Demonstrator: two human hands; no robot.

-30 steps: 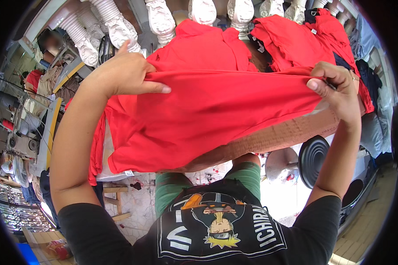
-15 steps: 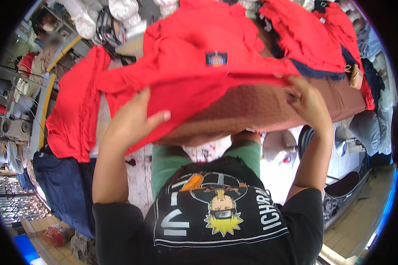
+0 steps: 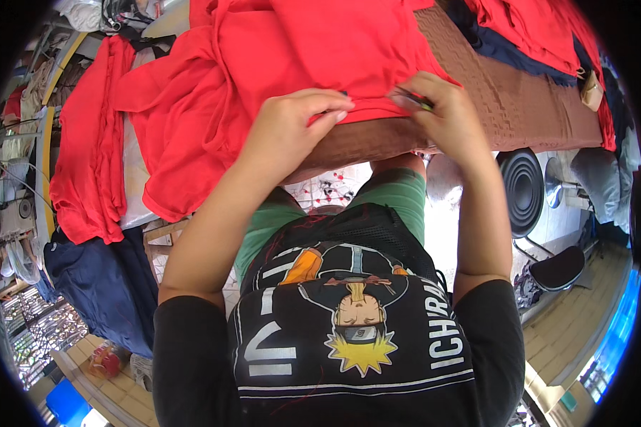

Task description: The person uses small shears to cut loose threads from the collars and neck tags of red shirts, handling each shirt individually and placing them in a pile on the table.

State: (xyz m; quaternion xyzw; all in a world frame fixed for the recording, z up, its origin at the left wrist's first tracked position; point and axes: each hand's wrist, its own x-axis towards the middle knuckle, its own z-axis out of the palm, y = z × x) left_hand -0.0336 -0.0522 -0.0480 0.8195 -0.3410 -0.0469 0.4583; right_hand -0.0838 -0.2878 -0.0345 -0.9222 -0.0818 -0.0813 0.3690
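A red garment (image 3: 313, 50) lies spread over the brown cloth-covered table in front of me, its near edge toward my body. My left hand (image 3: 295, 124) is closed, thumb and forefinger pinching that near edge. A small dark spot shows beside the fingertips. To its right, my right hand (image 3: 445, 117) is curled around small thread snips (image 3: 419, 99), dark with a bit of yellow-green. Their tip points toward the garment's edge, between my two hands. My palm and fingers cover most of the tool.
More red garments hang at the left (image 3: 96, 142) and lie over dark blue cloth at the far right (image 3: 534, 32). Brown cloth (image 3: 506, 99) covers the table. Dark blue fabric (image 3: 103, 285) hangs lower left. A round black stool (image 3: 522, 192) stands at the right.
The red garment's near edge has been lowered and drawn closer, and its dark label is no longer in view. My left hand went from open to pinching the edge; my hands moved nearer each other.
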